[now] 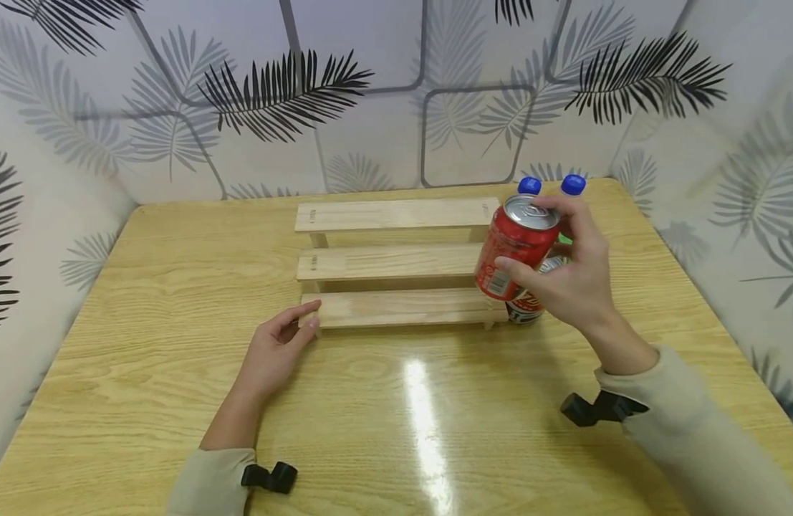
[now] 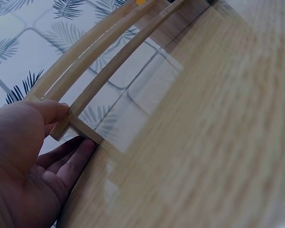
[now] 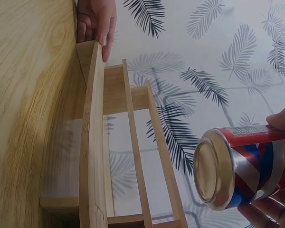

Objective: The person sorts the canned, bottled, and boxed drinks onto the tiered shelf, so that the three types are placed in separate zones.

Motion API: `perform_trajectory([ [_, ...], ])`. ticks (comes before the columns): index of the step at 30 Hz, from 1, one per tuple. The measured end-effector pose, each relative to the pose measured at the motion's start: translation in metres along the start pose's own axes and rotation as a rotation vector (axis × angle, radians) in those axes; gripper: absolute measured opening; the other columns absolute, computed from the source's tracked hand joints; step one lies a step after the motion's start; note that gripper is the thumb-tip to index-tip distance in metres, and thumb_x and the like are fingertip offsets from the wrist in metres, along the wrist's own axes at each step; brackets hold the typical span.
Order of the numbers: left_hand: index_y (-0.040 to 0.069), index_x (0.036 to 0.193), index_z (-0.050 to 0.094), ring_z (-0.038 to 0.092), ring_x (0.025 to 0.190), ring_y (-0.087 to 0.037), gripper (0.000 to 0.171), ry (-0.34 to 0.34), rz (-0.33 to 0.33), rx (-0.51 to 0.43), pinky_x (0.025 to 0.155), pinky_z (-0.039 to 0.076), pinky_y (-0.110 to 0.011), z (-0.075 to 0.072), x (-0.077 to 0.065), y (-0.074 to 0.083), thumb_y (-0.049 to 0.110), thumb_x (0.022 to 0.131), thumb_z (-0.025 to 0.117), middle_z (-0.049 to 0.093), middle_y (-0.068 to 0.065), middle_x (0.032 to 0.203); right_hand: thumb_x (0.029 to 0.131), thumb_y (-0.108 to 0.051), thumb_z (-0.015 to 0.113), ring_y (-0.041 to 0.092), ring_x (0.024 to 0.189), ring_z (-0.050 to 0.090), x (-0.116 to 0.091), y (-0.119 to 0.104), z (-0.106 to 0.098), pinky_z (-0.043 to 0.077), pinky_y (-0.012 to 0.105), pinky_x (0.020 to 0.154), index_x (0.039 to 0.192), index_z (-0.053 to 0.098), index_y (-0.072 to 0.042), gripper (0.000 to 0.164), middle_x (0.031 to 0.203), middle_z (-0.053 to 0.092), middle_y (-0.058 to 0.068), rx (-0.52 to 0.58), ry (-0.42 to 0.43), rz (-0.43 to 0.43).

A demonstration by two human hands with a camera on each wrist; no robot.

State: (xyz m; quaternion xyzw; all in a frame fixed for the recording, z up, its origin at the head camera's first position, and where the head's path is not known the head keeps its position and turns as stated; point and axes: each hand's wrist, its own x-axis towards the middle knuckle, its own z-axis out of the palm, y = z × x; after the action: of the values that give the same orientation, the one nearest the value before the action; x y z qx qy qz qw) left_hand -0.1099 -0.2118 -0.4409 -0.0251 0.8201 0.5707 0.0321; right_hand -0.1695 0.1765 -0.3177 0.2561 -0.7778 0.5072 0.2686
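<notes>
A red soda can (image 1: 515,247) is in my right hand (image 1: 579,269), thumb on its near side and fingers at its top rim. It leans over the right end of a three-step wooden shelf rack (image 1: 396,308). The can's base and its red, blue and silver side face the right wrist view. My left hand (image 1: 280,347) grips the left end of the lowest step. In the left wrist view, one digit lies on the board (image 2: 118,59) and the other fingers reach below it beside the leg.
Behind the held can, another can (image 1: 525,308) stands by the rack's right end, partly hidden. Two bottles with blue caps (image 1: 573,184) are farther back, mostly covered by the right hand. A leaf-patterned wall (image 1: 370,143) borders the wooden table (image 1: 177,287).
</notes>
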Motion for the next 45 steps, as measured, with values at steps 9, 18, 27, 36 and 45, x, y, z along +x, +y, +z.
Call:
perform_trajectory([
  [9,0.028,0.135,0.063,0.052,0.120,-0.013,0.044,-0.005,-0.016,-0.009,0.095,0.047,-0.021,0.004,-0.002,-0.002,0.048,0.097,0.062,0.052,0.002,0.148,0.068,0.005,0.084,0.011,0.099,0.060,0.000,-0.002,0.017,0.053,0.014,0.063,0.132,0.053,0.003,0.071,0.119,0.059,-0.014,0.054,-0.020,0.045],
  [18,0.024,0.136,0.062,0.040,0.142,-0.017,0.042,-0.014,-0.009,-0.038,0.114,0.037,-0.043,0.005,-0.002,0.000,0.043,0.098,0.062,0.049,-0.001,0.152,0.068,0.004,0.085,0.010,0.098,0.060,0.006,-0.001,0.027,0.051,0.015,0.059,0.132,0.053,0.001,0.071,0.118,0.064,0.006,0.034,-0.064,0.028],
  [27,0.025,0.136,0.062,0.047,0.135,-0.015,0.043,-0.010,0.006,-0.006,0.105,0.044,-0.026,0.000,0.000,0.003,0.045,0.098,0.061,0.051,0.000,0.150,0.070,0.000,0.087,0.010,0.098,0.058,0.013,-0.004,0.040,0.051,0.017,0.063,0.133,0.053,-0.006,0.072,0.123,0.062,0.010,0.017,-0.086,0.041],
  [36,0.023,0.136,0.063,0.040,0.142,-0.016,0.042,0.005,0.019,-0.014,0.115,0.037,-0.042,-0.002,0.003,0.003,0.042,0.099,0.062,0.051,-0.002,0.150,0.070,-0.002,0.088,0.012,0.096,0.057,0.021,-0.005,0.060,0.053,0.018,0.065,0.133,0.053,-0.004,0.071,0.126,0.060,0.010,0.037,-0.088,0.007],
  [45,0.022,0.136,0.063,0.041,0.141,-0.016,0.042,-0.002,0.009,-0.023,0.115,0.037,-0.042,-0.001,0.001,0.001,0.040,0.099,0.062,0.050,-0.002,0.151,0.075,-0.010,0.088,0.014,0.096,0.055,0.027,-0.009,0.080,0.054,0.023,0.069,0.133,0.053,-0.006,0.068,0.126,0.059,0.009,0.033,-0.130,0.057],
])
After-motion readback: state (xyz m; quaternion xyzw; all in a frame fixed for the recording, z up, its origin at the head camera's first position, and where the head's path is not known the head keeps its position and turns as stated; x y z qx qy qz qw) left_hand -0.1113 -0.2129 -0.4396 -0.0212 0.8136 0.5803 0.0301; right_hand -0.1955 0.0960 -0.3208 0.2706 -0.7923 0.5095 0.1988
